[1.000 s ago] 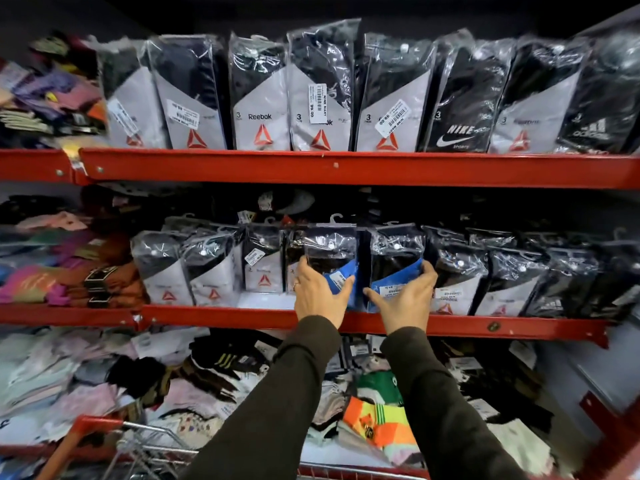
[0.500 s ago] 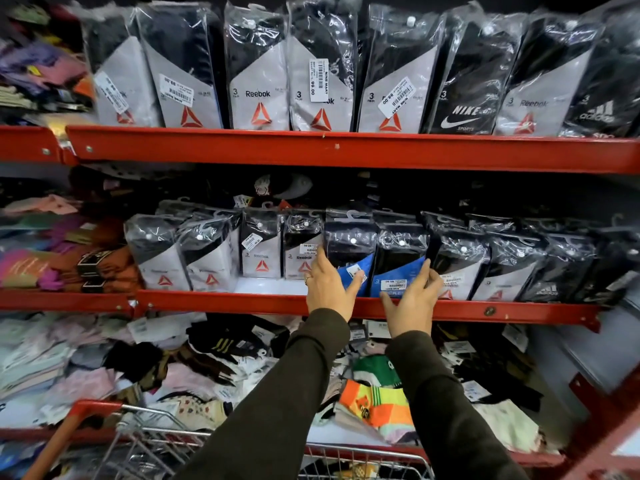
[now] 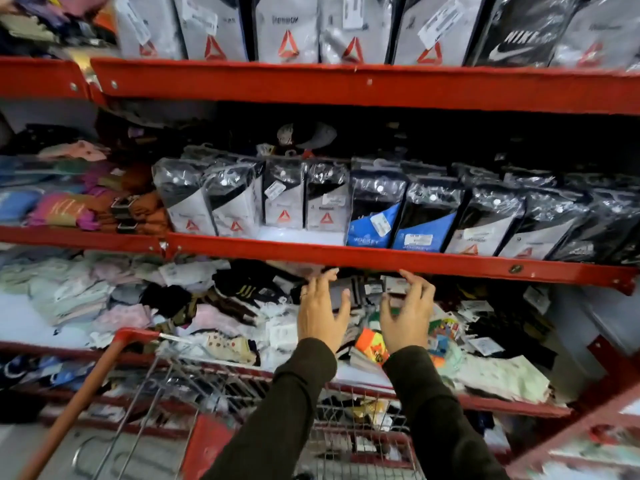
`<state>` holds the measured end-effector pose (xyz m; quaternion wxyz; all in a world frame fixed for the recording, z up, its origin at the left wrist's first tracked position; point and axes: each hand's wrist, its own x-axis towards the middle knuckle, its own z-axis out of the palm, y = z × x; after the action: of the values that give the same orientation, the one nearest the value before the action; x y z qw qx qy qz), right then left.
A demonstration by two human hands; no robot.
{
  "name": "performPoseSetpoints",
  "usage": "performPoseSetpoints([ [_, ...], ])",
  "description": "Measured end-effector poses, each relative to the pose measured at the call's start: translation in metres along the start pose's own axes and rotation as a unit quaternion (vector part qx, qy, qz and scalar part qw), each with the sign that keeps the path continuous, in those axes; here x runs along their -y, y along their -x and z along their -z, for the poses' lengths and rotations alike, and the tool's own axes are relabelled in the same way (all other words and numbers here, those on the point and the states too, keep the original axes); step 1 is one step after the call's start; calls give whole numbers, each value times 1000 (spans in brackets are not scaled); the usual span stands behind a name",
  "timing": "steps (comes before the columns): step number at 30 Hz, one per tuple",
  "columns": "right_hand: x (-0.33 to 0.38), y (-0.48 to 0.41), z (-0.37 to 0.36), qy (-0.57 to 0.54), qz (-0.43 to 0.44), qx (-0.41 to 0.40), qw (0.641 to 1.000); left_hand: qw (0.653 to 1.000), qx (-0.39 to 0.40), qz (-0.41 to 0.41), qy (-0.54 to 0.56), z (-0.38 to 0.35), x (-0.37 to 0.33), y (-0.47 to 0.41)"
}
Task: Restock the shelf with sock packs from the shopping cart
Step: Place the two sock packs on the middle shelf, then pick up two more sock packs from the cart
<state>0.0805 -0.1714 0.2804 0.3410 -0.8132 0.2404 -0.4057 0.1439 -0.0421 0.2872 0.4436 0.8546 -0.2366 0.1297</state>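
Two blue-and-black sock packs (image 3: 375, 216) stand upright in the row on the red middle shelf (image 3: 381, 259), between grey-and-black packs on either side. My left hand (image 3: 320, 311) and my right hand (image 3: 407, 315) hover just below that shelf's front lip, fingers spread, holding nothing. Both wear dark sleeves. The wire shopping cart (image 3: 221, 386) with its red handle sits below my arms; some socks show through its mesh, blurred.
The top shelf (image 3: 346, 83) carries a row of tall grey and black packs. Loose socks lie heaped on the lower shelf (image 3: 138, 306) behind my hands. Folded coloured socks fill the left bay (image 3: 69, 206). A red upright post (image 3: 602, 382) stands at the right.
Both hands have let go of the two blue packs on the middle shelf and dropped below its edge, fingers open. The view has tilted down, showing more of the cart.
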Motion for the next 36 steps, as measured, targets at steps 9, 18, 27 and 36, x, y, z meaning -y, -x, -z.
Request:
performPoseSetpoints([
  [9,-53,121,-51,71,-77,191,976,976,112,173,-76,1,120,118],
  [18,-118,275,-84,190,-235,477,825,831,184,524,-38,-9,232,250],
  [27,-181,354,-149,270,-336,613,662,686,241,683,-68,-56,310,296],
  [36,-206,371,-174,254,-333,598,684,707,184,678,-81,-124,401,356],
])
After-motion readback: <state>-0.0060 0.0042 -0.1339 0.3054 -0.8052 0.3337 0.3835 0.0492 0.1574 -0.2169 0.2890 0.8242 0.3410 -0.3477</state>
